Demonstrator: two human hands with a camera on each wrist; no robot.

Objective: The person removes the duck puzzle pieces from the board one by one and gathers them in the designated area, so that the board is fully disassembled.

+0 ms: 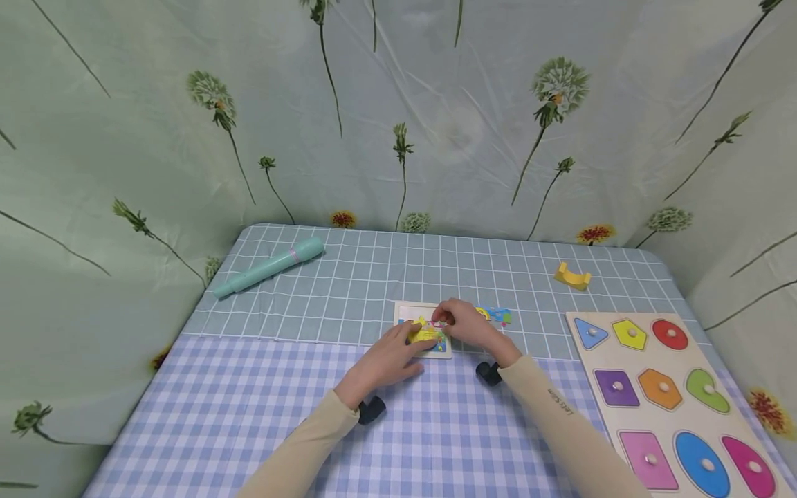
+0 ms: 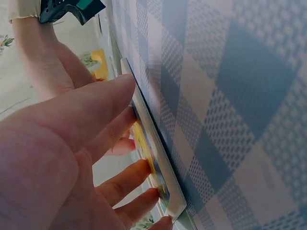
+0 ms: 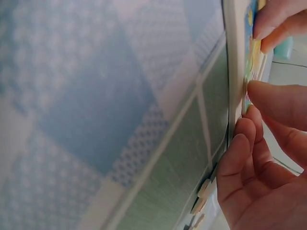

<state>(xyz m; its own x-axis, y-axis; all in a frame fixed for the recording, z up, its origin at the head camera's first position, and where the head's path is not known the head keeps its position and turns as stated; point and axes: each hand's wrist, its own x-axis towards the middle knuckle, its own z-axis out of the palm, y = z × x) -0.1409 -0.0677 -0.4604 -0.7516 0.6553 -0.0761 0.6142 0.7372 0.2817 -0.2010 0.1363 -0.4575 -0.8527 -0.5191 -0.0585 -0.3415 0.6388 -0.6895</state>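
Observation:
A small wooden picture puzzle (image 1: 441, 353) with a pale frame lies near the table's middle, its yellow, blue and green picture partly hidden by both hands. My left hand (image 1: 392, 353) lies over its left and near side, fingers spread; in the left wrist view the fingertips touch the yellow part and the thumb (image 2: 108, 96) reaches along the near edge. My right hand (image 1: 470, 325) is at the right side, fingers curled, thumb (image 3: 276, 100) and fingertips pinching at a colourful puzzle piece (image 3: 248, 101), mostly hidden by the fingers.
Loose blue-and-yellow puzzle pieces (image 1: 496, 315) lie just right of the right hand. A yellow curved block (image 1: 572, 277) stands farther back, and a large knobbed shape board (image 1: 585, 332) at right. A teal tube-like object (image 1: 268, 268) lies at back left.

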